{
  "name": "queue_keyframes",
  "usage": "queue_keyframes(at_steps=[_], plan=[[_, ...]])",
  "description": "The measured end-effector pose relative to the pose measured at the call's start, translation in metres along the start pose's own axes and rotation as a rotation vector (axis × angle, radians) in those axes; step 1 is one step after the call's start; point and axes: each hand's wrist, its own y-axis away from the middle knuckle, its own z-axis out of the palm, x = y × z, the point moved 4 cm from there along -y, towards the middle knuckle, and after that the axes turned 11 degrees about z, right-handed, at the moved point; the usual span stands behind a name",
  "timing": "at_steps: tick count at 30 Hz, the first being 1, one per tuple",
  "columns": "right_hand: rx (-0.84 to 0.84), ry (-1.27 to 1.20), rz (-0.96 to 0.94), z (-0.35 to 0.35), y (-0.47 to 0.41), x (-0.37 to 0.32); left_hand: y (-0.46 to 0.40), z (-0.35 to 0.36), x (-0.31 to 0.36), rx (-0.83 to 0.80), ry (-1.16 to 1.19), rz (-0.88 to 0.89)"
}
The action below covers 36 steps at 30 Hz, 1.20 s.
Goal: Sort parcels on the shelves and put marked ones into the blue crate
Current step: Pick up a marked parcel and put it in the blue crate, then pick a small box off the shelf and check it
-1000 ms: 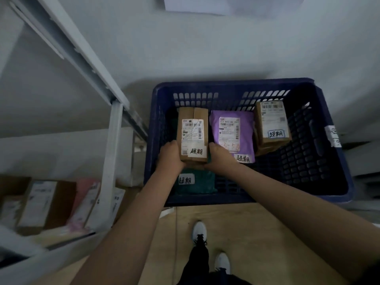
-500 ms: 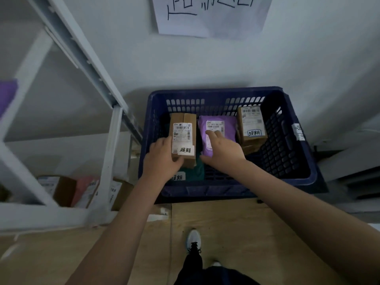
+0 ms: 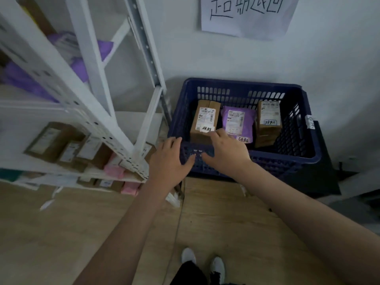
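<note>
The blue crate (image 3: pixel 287 159) stands on the floor against the wall. Inside it lie a brown box (image 3: pixel 203 120) with a handwritten tag, a purple mailer (image 3: pixel 236 120) with a tag, and a second tagged brown box (image 3: pixel 267 120) at the right. My left hand (image 3: pixel 167 159) hovers in front of the crate's near rim with fingers relaxed, holding nothing. Beside it my right hand (image 3: pixel 224 149) hangs over the near rim, fingers spread and empty, just short of the left brown box.
A white metal shelf rack (image 3: pixel 98 124) fills the left, with brown boxes (image 3: pixel 51 140), pink parcels (image 3: pixel 114 170) and purple mailers (image 3: pixel 82 66) on its levels. A handwritten paper sign (image 3: pixel 246 15) hangs on the wall above the crate. My shoes (image 3: pixel 205 262) stand on the wooden floor.
Both hands let go of the left brown box, which now lies in the crate, and drew back to the near rim. The view lifted and swung left, showing more of the shelves.
</note>
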Motion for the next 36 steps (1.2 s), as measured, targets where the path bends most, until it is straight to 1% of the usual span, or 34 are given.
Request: queue_keyframes(at_steps=[6,12,17,21,24,28,32,36], plan=[[-0.036,0.006,-0.106,0.001,0.031,-0.058,0.063,-0.021,-0.038,0.028,-0.03,-0.111],[-0.084,0.03,-0.241,0.019,0.062,-0.139,0.139,-0.048,-0.102,0.071,0.024,-0.263],[-0.105,0.045,-0.307,0.038,0.088,-0.222,0.221,-0.081,-0.171,0.113,0.043,-0.428],[-0.138,0.044,-0.35,0.053,0.104,-0.292,0.287,-0.11,-0.222,0.173,0.021,-0.513],[-0.148,0.033,-0.358,0.063,0.113,-0.348,0.334,-0.124,-0.261,0.169,0.003,-0.578],[-0.136,0.017,-0.438,0.08,0.13,-0.424,0.394,-0.138,-0.311,0.197,-0.043,-0.675],[-0.137,0.008,-0.532,0.104,0.132,-0.498,0.437,-0.151,-0.363,0.221,-0.057,-0.751],[-0.174,-0.007,-0.597,0.125,0.113,-0.571,0.456,-0.16,-0.428,0.227,-0.062,-0.826]])
